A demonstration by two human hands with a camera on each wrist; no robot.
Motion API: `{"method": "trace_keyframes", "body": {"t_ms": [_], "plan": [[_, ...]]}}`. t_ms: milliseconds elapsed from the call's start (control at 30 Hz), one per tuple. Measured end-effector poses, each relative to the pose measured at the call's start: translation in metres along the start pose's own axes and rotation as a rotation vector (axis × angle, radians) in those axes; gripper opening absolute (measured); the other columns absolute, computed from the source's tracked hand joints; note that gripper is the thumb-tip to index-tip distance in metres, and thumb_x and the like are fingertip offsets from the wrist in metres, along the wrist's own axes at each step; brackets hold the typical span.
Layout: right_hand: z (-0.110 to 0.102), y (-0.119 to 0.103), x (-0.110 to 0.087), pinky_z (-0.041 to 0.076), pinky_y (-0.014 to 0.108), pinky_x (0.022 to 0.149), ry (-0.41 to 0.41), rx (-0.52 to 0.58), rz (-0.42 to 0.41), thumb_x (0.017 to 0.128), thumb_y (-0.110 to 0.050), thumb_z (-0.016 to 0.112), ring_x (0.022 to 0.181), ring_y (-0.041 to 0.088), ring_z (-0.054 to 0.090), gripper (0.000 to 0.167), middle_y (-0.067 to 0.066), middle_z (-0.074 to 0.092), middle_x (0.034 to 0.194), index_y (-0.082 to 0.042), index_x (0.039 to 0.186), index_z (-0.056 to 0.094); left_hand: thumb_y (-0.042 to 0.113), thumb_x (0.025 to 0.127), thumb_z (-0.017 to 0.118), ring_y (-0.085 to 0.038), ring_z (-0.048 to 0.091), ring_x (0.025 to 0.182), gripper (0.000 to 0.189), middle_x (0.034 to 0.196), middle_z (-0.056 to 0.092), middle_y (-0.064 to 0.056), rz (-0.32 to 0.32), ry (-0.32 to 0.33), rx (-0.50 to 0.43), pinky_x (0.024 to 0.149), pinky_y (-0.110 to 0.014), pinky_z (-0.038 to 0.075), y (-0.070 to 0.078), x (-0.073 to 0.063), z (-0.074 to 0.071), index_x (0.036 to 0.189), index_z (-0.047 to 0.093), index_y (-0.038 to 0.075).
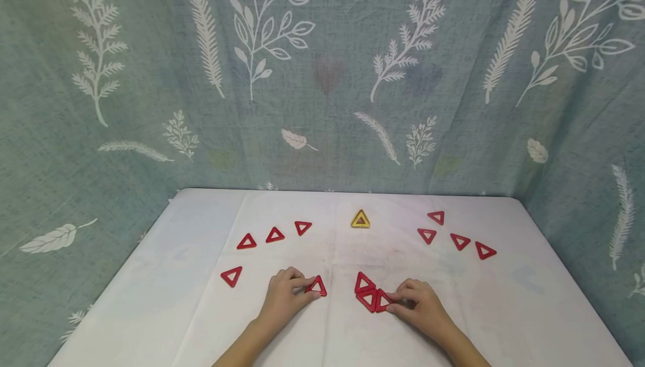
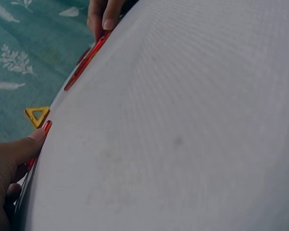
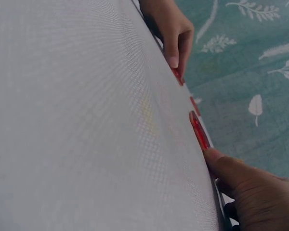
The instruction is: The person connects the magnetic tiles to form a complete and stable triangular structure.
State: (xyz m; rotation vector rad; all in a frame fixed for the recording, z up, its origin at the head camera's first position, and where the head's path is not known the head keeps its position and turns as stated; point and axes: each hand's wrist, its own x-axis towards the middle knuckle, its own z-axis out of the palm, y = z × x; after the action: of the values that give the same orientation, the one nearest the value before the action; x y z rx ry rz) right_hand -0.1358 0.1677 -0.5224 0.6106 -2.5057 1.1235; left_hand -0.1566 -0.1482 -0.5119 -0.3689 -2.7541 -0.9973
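Between thumb and fingers my left hand (image 1: 285,295) pinches a red triangle frame (image 1: 321,291), its tip pointing away from me. To the right, my right hand (image 1: 419,304) pinches the rightmost of 3 red triangles that lie edge to edge in a cluster; the held one (image 1: 379,306) adjoins the lower middle triangle (image 1: 373,303), and the upper one (image 1: 359,280) sits behind. A gap of white cloth separates the left triangle from the cluster. In the left wrist view the left thumb (image 2: 24,148) presses the triangle's edge; in the right wrist view the right thumb (image 3: 229,169) does likewise.
An upright-looking yellow triangle (image 1: 360,227) stands at the back middle of the white table (image 1: 201,322). Several loose red triangles lie at left, such as one triangle (image 1: 224,280), and several at right, including another triangle (image 1: 486,257). A patterned green curtain (image 1: 322,109) hangs behind.
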Motion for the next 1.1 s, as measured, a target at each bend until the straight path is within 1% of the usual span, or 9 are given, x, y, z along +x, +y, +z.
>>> {"method": "trace_keyframes", "body": {"t_ms": [200, 367, 500, 567, 700, 833, 933, 1100], "plan": [[0.004, -0.001, -0.001, 0.036, 0.019, 0.059, 0.033, -0.004, 0.021, 0.066, -0.017, 0.085, 0.067, -0.002, 0.041, 0.019, -0.020, 0.054, 0.074, -0.017, 0.083, 0.077, 0.038, 0.069, 0.081, -0.004, 0.042, 0.075, 0.035, 0.080, 0.051, 0.016, 0.085, -0.004, 0.019, 0.072, -0.029, 0.035, 0.009, 0.003, 0.008, 0.096, 0.077, 0.016], [0.005, -0.002, -0.001, 0.036, 0.020, 0.060, 0.047, -0.021, 0.036, 0.064, -0.015, 0.086, 0.066, -0.002, 0.040, 0.021, -0.021, 0.054, 0.074, -0.016, 0.083, 0.077, 0.037, 0.069, 0.082, -0.003, 0.042, 0.074, 0.033, 0.080, 0.051, 0.014, 0.158, 0.000, 0.042, 0.069, -0.027, 0.035, 0.015, 0.005, 0.013, 0.095, 0.077, 0.016], [0.005, -0.004, -0.001, 0.035, 0.020, 0.060, 0.051, -0.042, 0.060, 0.063, -0.014, 0.086, 0.067, -0.003, 0.039, 0.021, -0.022, 0.053, 0.073, -0.017, 0.082, 0.077, 0.039, 0.069, 0.081, -0.002, 0.042, 0.074, 0.034, 0.081, 0.051, 0.015, 0.200, -0.001, 0.042, 0.068, -0.024, 0.035, 0.018, 0.007, 0.019, 0.095, 0.077, 0.017], [0.005, -0.004, -0.001, 0.035, 0.021, 0.061, 0.051, -0.052, 0.069, 0.062, -0.014, 0.086, 0.067, -0.003, 0.039, 0.021, -0.022, 0.053, 0.073, -0.017, 0.082, 0.077, 0.040, 0.069, 0.080, -0.001, 0.041, 0.074, 0.035, 0.081, 0.052, 0.015, 0.208, -0.013, 0.037, 0.068, -0.023, 0.035, 0.021, 0.007, 0.021, 0.096, 0.077, 0.017], [0.005, -0.005, -0.001, 0.035, 0.021, 0.061, 0.055, -0.067, 0.077, 0.062, -0.015, 0.087, 0.067, -0.003, 0.039, 0.022, -0.022, 0.052, 0.073, -0.017, 0.082, 0.077, 0.039, 0.069, 0.081, -0.002, 0.041, 0.075, 0.036, 0.082, 0.052, 0.014, 0.191, -0.052, 0.013, 0.068, -0.023, 0.036, 0.025, 0.008, 0.023, 0.097, 0.077, 0.017], [0.005, -0.006, 0.000, 0.035, 0.020, 0.060, 0.058, -0.056, 0.097, 0.062, -0.015, 0.086, 0.066, -0.002, 0.038, 0.022, -0.022, 0.052, 0.073, -0.016, 0.083, 0.078, 0.039, 0.069, 0.081, -0.003, 0.042, 0.076, 0.037, 0.083, 0.053, 0.013, 0.191, -0.069, -0.015, 0.069, -0.024, 0.036, 0.030, 0.008, 0.025, 0.098, 0.076, 0.017], [0.005, -0.007, 0.000, 0.035, 0.020, 0.060, 0.059, -0.042, 0.113, 0.063, -0.015, 0.086, 0.066, -0.002, 0.038, 0.022, -0.022, 0.051, 0.072, -0.016, 0.083, 0.078, 0.040, 0.069, 0.081, -0.002, 0.041, 0.076, 0.037, 0.083, 0.052, 0.014, 0.200, -0.062, -0.023, 0.069, -0.023, 0.036, 0.033, 0.007, 0.029, 0.098, 0.077, 0.017], [0.005, -0.006, 0.000, 0.034, 0.020, 0.060, 0.068, -0.067, 0.102, 0.062, -0.016, 0.087, 0.066, -0.003, 0.037, 0.022, -0.023, 0.051, 0.072, -0.017, 0.082, 0.077, 0.041, 0.067, 0.082, 0.000, 0.041, 0.074, 0.036, 0.082, 0.051, 0.016, 0.220, -0.013, -0.015, 0.069, -0.021, 0.034, 0.038, 0.003, 0.036, 0.095, 0.077, 0.018]]}}
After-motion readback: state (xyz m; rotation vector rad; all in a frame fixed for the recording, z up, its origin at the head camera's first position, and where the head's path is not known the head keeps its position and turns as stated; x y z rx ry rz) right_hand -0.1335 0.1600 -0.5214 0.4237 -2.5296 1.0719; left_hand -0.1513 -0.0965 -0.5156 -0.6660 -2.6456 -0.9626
